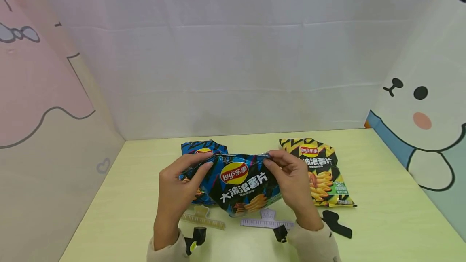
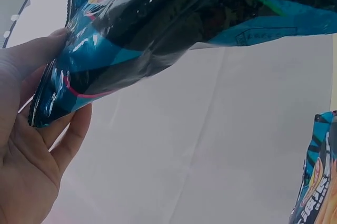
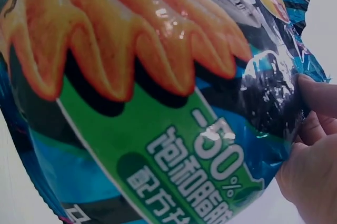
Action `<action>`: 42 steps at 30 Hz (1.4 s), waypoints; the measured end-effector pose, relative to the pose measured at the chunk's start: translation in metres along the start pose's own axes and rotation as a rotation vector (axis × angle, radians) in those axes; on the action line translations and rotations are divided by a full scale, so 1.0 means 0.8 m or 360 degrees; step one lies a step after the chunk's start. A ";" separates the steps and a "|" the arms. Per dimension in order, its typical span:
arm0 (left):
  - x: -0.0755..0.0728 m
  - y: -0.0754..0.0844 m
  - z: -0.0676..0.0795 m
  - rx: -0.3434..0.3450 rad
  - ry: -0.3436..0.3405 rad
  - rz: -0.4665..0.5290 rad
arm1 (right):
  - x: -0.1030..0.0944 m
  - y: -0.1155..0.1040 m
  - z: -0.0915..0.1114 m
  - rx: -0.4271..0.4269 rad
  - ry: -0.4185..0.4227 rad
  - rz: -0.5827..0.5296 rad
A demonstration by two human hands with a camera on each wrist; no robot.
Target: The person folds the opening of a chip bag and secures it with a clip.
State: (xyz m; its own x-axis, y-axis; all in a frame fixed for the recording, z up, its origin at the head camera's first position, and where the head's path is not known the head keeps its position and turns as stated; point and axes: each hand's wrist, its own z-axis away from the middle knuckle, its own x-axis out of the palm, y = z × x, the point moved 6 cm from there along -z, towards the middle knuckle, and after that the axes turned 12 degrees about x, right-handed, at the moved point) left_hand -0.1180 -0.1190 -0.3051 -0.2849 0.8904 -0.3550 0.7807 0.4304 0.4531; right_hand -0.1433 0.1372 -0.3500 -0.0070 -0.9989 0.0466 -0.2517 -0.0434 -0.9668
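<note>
A blue and black chip bag (image 1: 240, 185) with a Lay's logo is held up above the table by its top edge. My left hand (image 1: 182, 181) pinches the left top corner between thumb and fingers; in the left wrist view the left hand (image 2: 37, 145) grips the bag's crimped end. My right hand (image 1: 293, 179) pinches the right top corner, and in the right wrist view the right hand (image 3: 313, 155) holds the side of the bag (image 3: 158, 103). The bag's lower front faces the right wrist camera.
Behind it lie another blue chip bag (image 1: 204, 148) and a yellow chip bag (image 1: 320, 173). Nearer me are a yellow ruler-like clip (image 1: 204, 219), a lilac clip (image 1: 267, 219) and a black clip (image 1: 336, 223) on the pale table (image 1: 120, 213). A white curtain (image 1: 247, 72) hangs behind.
</note>
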 end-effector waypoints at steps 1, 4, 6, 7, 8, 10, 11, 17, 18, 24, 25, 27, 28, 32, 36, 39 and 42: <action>-0.002 0.002 0.000 -0.0002 -0.0002 0.0002 | 0.001 -0.001 0.001 0.0000 0.0006 -0.0004; -0.008 0.007 0.000 -0.0014 -0.0007 0.0006 | 0.004 -0.003 0.003 -0.0003 -0.0004 -0.0015; -0.011 0.011 0.001 -0.0027 -0.0019 0.0003 | 0.005 -0.005 0.005 -0.0001 -0.0020 -0.0011; -0.012 0.013 0.001 -0.0032 -0.0027 0.0000 | 0.006 -0.006 0.005 0.0001 -0.0025 -0.0004; -0.014 0.015 0.001 -0.0034 -0.0037 0.0000 | 0.007 -0.006 0.006 0.0004 -0.0030 0.0000; -0.016 0.018 0.002 -0.0025 -0.0055 0.0001 | 0.008 -0.008 0.008 0.0012 -0.0023 0.0027; -0.017 0.019 0.002 -0.0005 -0.0062 0.0007 | 0.007 -0.009 0.010 0.0019 -0.0015 0.0045; -0.017 0.026 0.005 0.0013 -0.0223 -0.0029 | 0.009 -0.011 0.025 0.0075 -0.0032 0.0068; -0.017 0.026 0.005 0.0008 -0.0256 -0.0050 | 0.010 -0.011 0.027 0.0083 -0.0045 0.0053; -0.019 0.035 0.007 0.0028 -0.0279 -0.0114 | 0.014 -0.011 0.036 0.0120 -0.0110 0.0002; -0.019 0.036 0.007 0.0023 -0.0277 -0.0102 | 0.015 -0.012 0.038 0.0134 -0.0109 0.0010; -0.020 0.038 0.007 0.0014 -0.0280 -0.0076 | 0.015 -0.014 0.041 0.0172 -0.0099 0.0022; -0.019 0.039 0.008 0.0007 -0.0290 -0.0070 | 0.014 -0.014 0.043 0.0192 -0.0094 0.0022; -0.018 0.043 0.009 0.0006 -0.0318 -0.0100 | 0.012 -0.014 0.051 0.0240 -0.0129 0.0001; -0.020 0.048 0.010 0.0048 -0.0344 -0.0098 | 0.011 -0.013 0.057 0.0226 -0.0213 -0.0014; -0.021 0.050 0.011 0.0078 -0.0344 -0.0047 | 0.009 -0.013 0.057 0.0192 -0.0246 -0.0011; -0.019 0.047 0.010 0.0082 -0.0323 0.0031 | 0.008 -0.015 0.054 0.0151 -0.0252 -0.0012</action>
State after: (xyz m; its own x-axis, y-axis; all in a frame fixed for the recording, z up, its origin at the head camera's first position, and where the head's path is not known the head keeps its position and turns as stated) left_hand -0.0797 -0.1174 -0.2891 -0.1557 0.8482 -0.5063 0.8139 0.4006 0.4208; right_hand -0.0985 0.1306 -0.3490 0.1490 -0.9886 0.0212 -0.1585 -0.0450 -0.9863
